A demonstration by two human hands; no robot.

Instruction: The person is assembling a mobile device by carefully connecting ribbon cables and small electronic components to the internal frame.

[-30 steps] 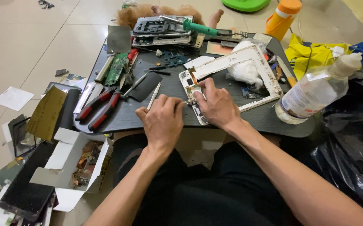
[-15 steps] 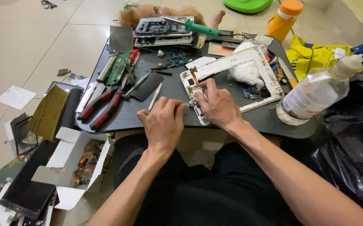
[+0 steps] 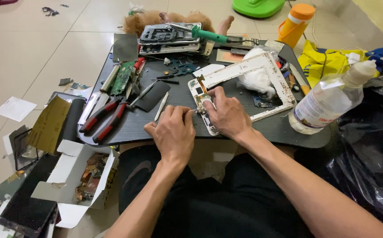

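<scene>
My left hand [image 3: 173, 132] sits at the near edge of the black table [image 3: 266, 132], fingers curled around a thin tool whose tip points right toward the white tablet frame [image 3: 248, 70]. My right hand [image 3: 226, 115] presses down on the near corner of that frame, where a small circuit strip [image 3: 199, 94] is exposed. The two hands nearly touch. The tool itself is mostly hidden by my fingers.
Red-handled pliers [image 3: 105, 120], metal tweezers [image 3: 161, 106], a green circuit board [image 3: 121, 78] and a dark panel [image 3: 152, 96] lie left of my hands. A clear plastic bottle [image 3: 328, 99] stands at right. Stacked device parts [image 3: 169, 37], an open cardboard box [image 3: 79, 176] and scattered parts surround the table.
Both hands stay on the frame's near corner with only slight shifts. The view has tilted a little.
</scene>
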